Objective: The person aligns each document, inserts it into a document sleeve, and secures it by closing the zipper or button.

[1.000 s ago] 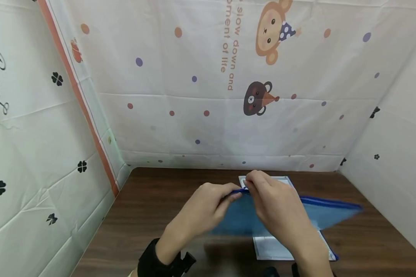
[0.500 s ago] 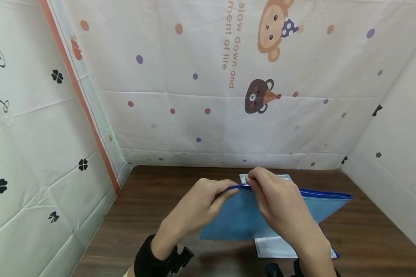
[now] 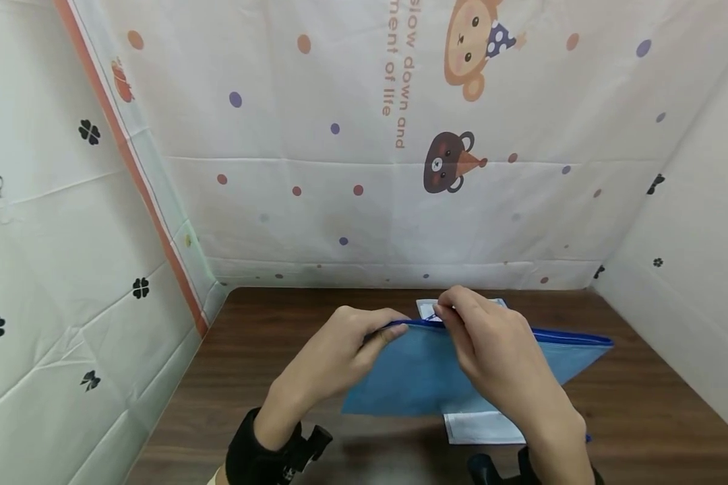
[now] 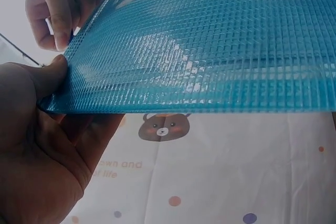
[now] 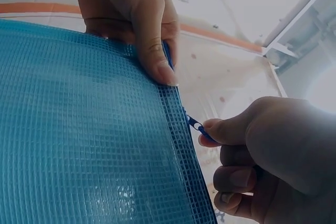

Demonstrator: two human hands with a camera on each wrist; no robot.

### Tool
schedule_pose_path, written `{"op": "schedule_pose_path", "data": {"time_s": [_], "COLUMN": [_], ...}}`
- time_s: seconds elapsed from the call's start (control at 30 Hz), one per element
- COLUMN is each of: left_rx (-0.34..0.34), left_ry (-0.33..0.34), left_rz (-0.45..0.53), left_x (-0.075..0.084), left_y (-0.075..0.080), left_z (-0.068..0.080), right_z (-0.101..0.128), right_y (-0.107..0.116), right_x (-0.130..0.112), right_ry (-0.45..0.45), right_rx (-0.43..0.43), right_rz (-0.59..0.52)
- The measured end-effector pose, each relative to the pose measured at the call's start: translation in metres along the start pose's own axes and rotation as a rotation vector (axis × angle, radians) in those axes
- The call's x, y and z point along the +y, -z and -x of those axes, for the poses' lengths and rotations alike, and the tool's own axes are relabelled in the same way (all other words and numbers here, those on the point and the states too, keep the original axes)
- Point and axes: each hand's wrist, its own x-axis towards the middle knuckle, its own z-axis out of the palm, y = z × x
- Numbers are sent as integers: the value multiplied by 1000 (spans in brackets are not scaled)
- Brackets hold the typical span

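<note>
Left hand pinches the blue mesh pouch corner taut; right hand pinches the zipper tab, best drawn steadily along the edge.

white sheet mostly hidden under blue pouch, zipper pull covered

Dark wooden counter enclosed by white cartoon-printed cloth walls: monkey at 12 o'clock, bear beneath.
</note>
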Motion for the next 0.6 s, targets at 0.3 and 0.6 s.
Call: {"op": "schedule_pose_path", "data": {"time_s": [0.3, 0.6], "left_rx": [-13, -29], "left_ry": [16, 30], "left_rz": [4, 16], "left_x": [-2, -4], "left_y": [4, 8], "left_z": [1, 2], "right_z": [0, -1], "right_y": [-1, -2], "right_x": [2, 5], "right_ry": [-10, -2], "right_rx": [-19, -21], "right_rz": [-2, -13]}}
